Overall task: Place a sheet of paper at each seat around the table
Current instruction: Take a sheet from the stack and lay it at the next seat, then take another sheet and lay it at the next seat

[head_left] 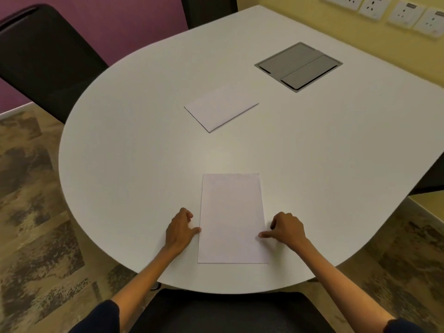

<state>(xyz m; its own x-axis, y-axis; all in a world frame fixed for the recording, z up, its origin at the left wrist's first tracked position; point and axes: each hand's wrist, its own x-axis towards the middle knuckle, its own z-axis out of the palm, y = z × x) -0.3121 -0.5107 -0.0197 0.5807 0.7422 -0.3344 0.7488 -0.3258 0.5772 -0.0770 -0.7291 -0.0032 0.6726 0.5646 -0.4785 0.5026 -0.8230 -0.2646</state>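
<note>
Where the white table curves away beyond and to the left of the left hand, a black chair stands close to its rim, over a mottled brown carpet. The left hand lies on the tabletop with its fingers curled in and holding nothing, its thumb stretched out so that the tip touches the left edge of a sheet of paper. That sheet lies flat between the two hands, its long sides running away from the person and its near edge close to the table's rim, just beyond a black chair seat between the forearms. Straight ahead of the hands, well apart from the sheet, a second white paper lies turned at an angle; whether it is one leaf or several cannot be told. The right hand mirrors the left: fingers curled, gripping nothing, thumb laid on the sheet just inside its right edge. The hands are apart, one on each side of the sheet. Beyond and to the right of the right hand a grey hatch sits flush in the tabletop, and further right white wall sockets line the yellow wall.
</note>
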